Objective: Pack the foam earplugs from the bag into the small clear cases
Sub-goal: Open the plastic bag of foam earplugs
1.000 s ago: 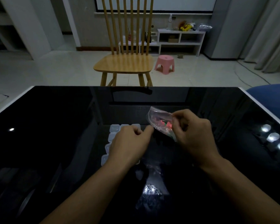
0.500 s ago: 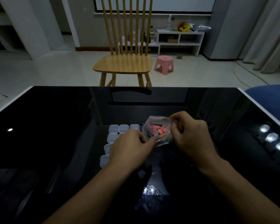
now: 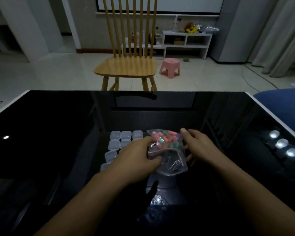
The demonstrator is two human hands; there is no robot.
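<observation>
A clear zip bag (image 3: 168, 150) holding pink and green foam earplugs (image 3: 165, 139) is held over the black glossy table (image 3: 58, 133), its zip edge turned toward me. My left hand (image 3: 134, 159) grips the bag's left side. My right hand (image 3: 199, 147) holds its right side, thumb up at the far corner. Several small clear cases (image 3: 120, 135) lie in rows on the table just left of the bag; my left hand covers part of them. All visible cases look closed.
A wooden chair (image 3: 126, 65) stands beyond the table's far edge, with a pink stool (image 3: 170, 67) on the floor behind it. A blue seat (image 3: 283, 106) is at the right. Ceiling lights reflect on the tabletop.
The bag has come lower and closer to me and turned so its zip edge faces me. Both hands shifted their grip to the bag's two sides.
</observation>
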